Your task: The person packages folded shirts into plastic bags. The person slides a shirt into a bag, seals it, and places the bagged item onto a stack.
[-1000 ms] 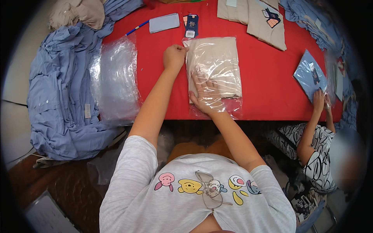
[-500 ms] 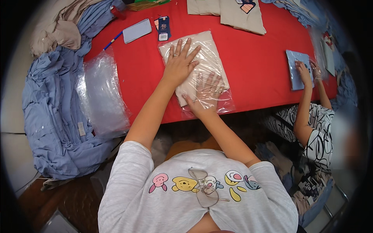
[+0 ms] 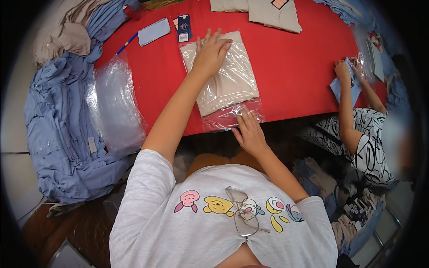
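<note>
A folded beige garment (image 3: 234,85) lies inside a clear plastic bag (image 3: 219,119) near the front edge of the red table. My left hand (image 3: 210,56) presses on the upper part of the bag, its fingers stretched out. At the near end, where the plastic extends past the cloth, my right hand (image 3: 251,134) rests its fingertips on the loose film. That hand has its fingers extended and thumb apart, and it holds nothing that I can see.
Clear bags (image 3: 114,105) and heaped blue shirts (image 3: 58,138) lie at left. Beyond are a notepad (image 3: 154,32), blue pen (image 3: 127,43), dark tags (image 3: 183,27) and folded beige garments (image 3: 275,15). At right, a co-worker's hands (image 3: 346,71) handle a blue folded garment (image 3: 356,91).
My right hand has come out from under the plastic toward me, onto the bag's near end. My left hand has shifted slightly up the bag. The co-worker's blue garment is now tilted.
</note>
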`<action>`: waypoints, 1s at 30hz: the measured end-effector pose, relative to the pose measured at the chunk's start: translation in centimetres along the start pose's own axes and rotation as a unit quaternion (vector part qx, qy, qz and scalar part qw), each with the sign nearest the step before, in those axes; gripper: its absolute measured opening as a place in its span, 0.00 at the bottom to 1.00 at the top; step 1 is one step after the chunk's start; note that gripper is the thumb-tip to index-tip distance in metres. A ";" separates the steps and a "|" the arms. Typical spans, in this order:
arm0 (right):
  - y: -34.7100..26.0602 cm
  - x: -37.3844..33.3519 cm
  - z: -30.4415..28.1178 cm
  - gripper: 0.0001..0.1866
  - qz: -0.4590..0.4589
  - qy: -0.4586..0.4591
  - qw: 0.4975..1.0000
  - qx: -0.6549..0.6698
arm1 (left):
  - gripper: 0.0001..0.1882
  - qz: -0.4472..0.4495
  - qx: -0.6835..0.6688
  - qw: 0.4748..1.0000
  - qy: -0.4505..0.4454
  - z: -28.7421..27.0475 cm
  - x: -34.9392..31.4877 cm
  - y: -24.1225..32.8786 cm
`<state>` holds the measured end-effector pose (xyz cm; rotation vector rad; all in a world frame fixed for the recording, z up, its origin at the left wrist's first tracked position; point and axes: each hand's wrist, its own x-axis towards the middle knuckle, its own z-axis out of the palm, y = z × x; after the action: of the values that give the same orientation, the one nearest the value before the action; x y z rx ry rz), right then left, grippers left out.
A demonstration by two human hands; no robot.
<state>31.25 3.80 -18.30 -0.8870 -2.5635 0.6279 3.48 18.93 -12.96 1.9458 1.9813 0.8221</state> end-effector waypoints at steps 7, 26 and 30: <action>-0.9 7.5 2.2 0.57 -0.007 0.022 1.000 -0.012 | 0.25 -0.016 -0.027 0.990 -0.138 -0.7 1.5 -5.5; -0.5 -4.2 -2.9 0.24 0.266 0.179 0.945 0.071 | 0.31 0.165 0.199 0.965 -0.041 2.5 -9.8 1.3; 0.0 -2.5 -3.4 0.16 0.288 0.103 0.949 0.072 | 0.32 0.202 0.197 0.957 -0.061 2.6 -9.7 0.5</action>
<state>34.63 3.20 -15.91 -1.5723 -2.0341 0.8161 6.10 10.00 -16.84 2.6163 1.8039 0.3841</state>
